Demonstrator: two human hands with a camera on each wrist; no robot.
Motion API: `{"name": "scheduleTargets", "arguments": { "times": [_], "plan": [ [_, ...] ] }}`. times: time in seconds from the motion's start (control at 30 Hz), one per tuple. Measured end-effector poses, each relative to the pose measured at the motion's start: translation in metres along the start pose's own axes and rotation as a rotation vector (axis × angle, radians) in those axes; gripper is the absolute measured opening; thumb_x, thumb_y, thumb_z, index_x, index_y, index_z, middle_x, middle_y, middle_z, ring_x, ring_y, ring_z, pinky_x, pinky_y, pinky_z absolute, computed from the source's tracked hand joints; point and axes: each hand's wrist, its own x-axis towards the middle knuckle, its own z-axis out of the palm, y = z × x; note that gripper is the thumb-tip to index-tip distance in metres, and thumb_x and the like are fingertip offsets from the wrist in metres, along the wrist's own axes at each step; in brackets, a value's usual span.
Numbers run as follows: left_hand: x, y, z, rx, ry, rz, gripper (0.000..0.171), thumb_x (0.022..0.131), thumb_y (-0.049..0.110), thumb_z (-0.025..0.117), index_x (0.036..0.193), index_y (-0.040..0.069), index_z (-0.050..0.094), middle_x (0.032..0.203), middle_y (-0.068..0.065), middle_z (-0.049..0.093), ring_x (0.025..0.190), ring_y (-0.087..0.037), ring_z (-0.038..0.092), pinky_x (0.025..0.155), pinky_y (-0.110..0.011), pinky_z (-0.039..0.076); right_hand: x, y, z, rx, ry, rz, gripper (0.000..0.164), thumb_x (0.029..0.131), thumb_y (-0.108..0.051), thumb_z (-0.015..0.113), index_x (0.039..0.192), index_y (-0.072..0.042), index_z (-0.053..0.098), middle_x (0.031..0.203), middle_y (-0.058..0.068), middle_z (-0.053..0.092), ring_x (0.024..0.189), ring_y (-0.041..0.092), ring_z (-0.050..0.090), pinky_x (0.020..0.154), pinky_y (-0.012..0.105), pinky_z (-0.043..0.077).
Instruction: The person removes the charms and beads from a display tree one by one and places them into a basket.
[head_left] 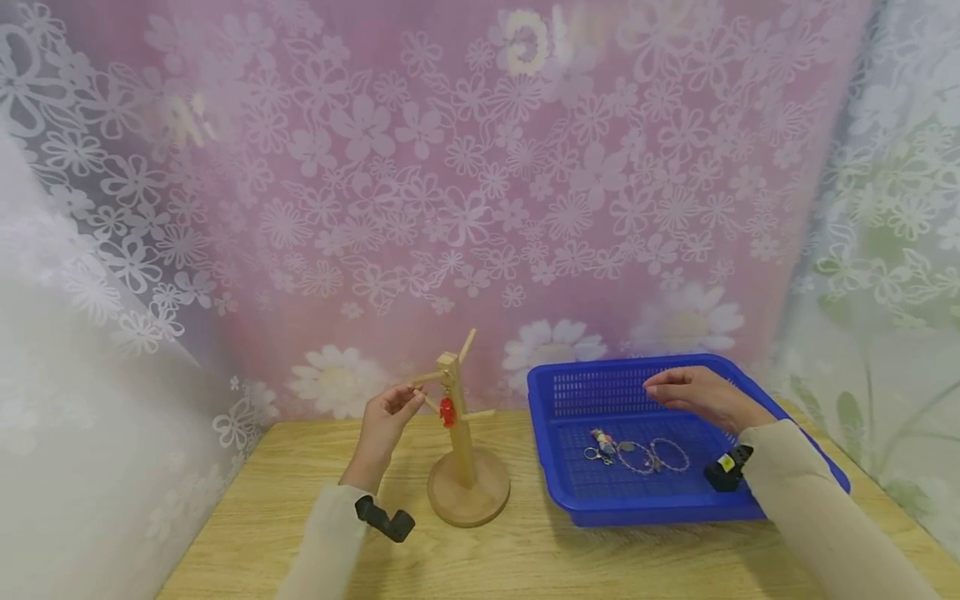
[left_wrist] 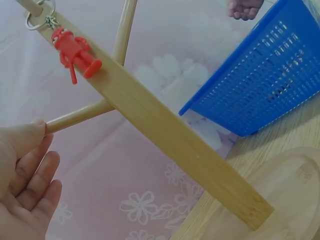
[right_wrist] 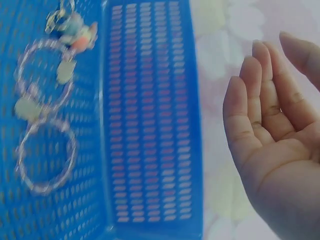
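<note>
A wooden stand (head_left: 462, 433) with several pegs rises from a round base. Near its top hangs a keychain with a red figure (left_wrist: 75, 52), its metal ring (left_wrist: 40, 15) looped over an upper peg. My left hand (head_left: 387, 425) pinches the tip of a lower peg (left_wrist: 80, 116) between thumb and index finger, the other fingers loosely bent. Over the blue basket (head_left: 555, 492), my right hand (head_left: 701, 393) hovers with relaxed fingers and nothing in them. Inside lie two beaded bracelets (head_left: 670, 455) and a keychain with a small pastel figure (head_left: 602, 442).
The wooden table (head_left: 525, 558) carries both the stand and the basket, the basket at the right. Behind them hangs a pink floral curtain (head_left: 450, 208), with paler curtain (head_left: 892, 275) at the right side. Black wrist cameras (head_left: 386, 520) sit on both sleeves.
</note>
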Motion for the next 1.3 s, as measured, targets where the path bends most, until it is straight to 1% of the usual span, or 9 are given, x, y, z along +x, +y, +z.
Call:
{"name": "scheduleTargets", "arguments": {
  "times": [0.07, 0.17, 0.27, 0.43, 0.57, 0.77, 0.9, 1.07, 1.3],
  "plan": [
    [-0.002, 0.0, 0.001, -0.014, 0.016, 0.002, 0.029, 0.088, 0.009, 0.066, 0.109, -0.011, 0.06, 0.105, -0.015, 0.067, 0.083, -0.006, 0.059, 0.079, -0.019, 0.049, 0.0, -0.008, 0.003, 0.011, -0.006, -0.02, 0.055, 0.094, -0.03, 0.059, 0.13, 0.009, 0.047, 0.137, 0.029, 0.042, 0.119, 0.026, 0.053, 0.099, 0.041, 0.044],
    [-0.006, -0.002, 0.004, -0.013, 0.051, 0.023, 0.029, 0.087, 0.011, 0.068, 0.108, -0.009, 0.061, 0.092, -0.002, 0.068, 0.081, -0.007, 0.059, 0.076, -0.019, 0.049, 0.001, -0.018, 0.01, 0.006, 0.01, -0.051, 0.05, 0.094, -0.031, 0.06, 0.126, 0.006, 0.051, 0.132, 0.024, 0.048, 0.113, 0.016, 0.057, 0.096, 0.038, 0.046],
    [-0.01, -0.001, 0.006, -0.013, 0.077, 0.04, 0.03, 0.087, 0.011, 0.069, 0.107, -0.009, 0.062, 0.085, 0.005, 0.067, 0.079, -0.007, 0.06, 0.074, -0.02, 0.049, 0.002, -0.027, 0.021, -0.016, 0.036, -0.081, 0.046, 0.092, -0.032, 0.061, 0.122, 0.003, 0.056, 0.126, 0.018, 0.055, 0.107, 0.013, 0.059, 0.095, 0.041, 0.046],
    [-0.017, 0.0, 0.009, 0.004, 0.101, 0.055, 0.027, 0.086, 0.012, 0.07, 0.104, -0.007, 0.064, 0.081, 0.007, 0.065, 0.075, -0.006, 0.059, 0.069, -0.02, 0.048, 0.004, -0.042, 0.043, -0.017, 0.01, -0.134, 0.038, 0.093, -0.028, 0.062, 0.116, 0.002, 0.06, 0.119, 0.015, 0.059, 0.106, 0.023, 0.059, 0.095, 0.047, 0.045],
    [-0.02, -0.001, 0.01, -0.005, 0.108, 0.03, 0.024, 0.085, 0.011, 0.071, 0.103, -0.005, 0.065, 0.08, 0.007, 0.064, 0.073, -0.006, 0.058, 0.066, -0.02, 0.047, 0.003, -0.055, 0.062, -0.012, -0.03, -0.172, 0.033, 0.093, -0.025, 0.062, 0.113, 0.001, 0.063, 0.115, 0.014, 0.061, 0.105, 0.028, 0.059, 0.095, 0.051, 0.043],
    [-0.026, -0.003, 0.013, -0.027, 0.131, 0.032, 0.022, 0.085, 0.006, 0.069, 0.103, -0.006, 0.064, 0.081, 0.006, 0.063, 0.074, -0.007, 0.058, 0.067, -0.02, 0.047, -0.002, -0.073, 0.09, 0.042, -0.045, -0.21, 0.035, 0.093, -0.023, 0.061, 0.116, 0.003, 0.059, 0.116, 0.018, 0.061, 0.103, 0.021, 0.06, 0.093, 0.045, 0.046],
    [-0.03, -0.003, 0.016, -0.025, 0.157, 0.058, 0.027, 0.084, 0.009, 0.071, 0.104, -0.008, 0.063, 0.082, 0.005, 0.063, 0.075, -0.007, 0.058, 0.069, -0.019, 0.048, -0.004, -0.081, 0.11, 0.08, -0.015, -0.212, 0.037, 0.092, -0.023, 0.062, 0.117, 0.003, 0.058, 0.117, 0.02, 0.06, 0.102, 0.019, 0.061, 0.093, 0.043, 0.047],
    [-0.033, -0.001, 0.02, -0.034, 0.176, 0.093, 0.026, 0.084, 0.008, 0.071, 0.101, -0.009, 0.063, 0.08, 0.007, 0.063, 0.074, -0.006, 0.059, 0.068, -0.019, 0.048, -0.005, -0.086, 0.141, 0.105, 0.049, -0.194, 0.035, 0.09, -0.025, 0.066, 0.114, 0.0, 0.061, 0.113, 0.016, 0.064, 0.103, 0.024, 0.061, 0.094, 0.045, 0.045],
    [-0.037, -0.001, 0.022, -0.053, 0.187, 0.127, 0.019, 0.082, 0.002, 0.071, 0.095, -0.009, 0.063, 0.077, 0.008, 0.063, 0.07, -0.005, 0.059, 0.066, -0.018, 0.049, -0.006, -0.09, 0.184, 0.323, 0.17, -0.162, 0.028, 0.089, -0.011, 0.065, 0.112, 0.004, 0.06, 0.103, 0.008, 0.065, 0.099, 0.018, 0.061, 0.097, 0.042, 0.044]
  ]
}}
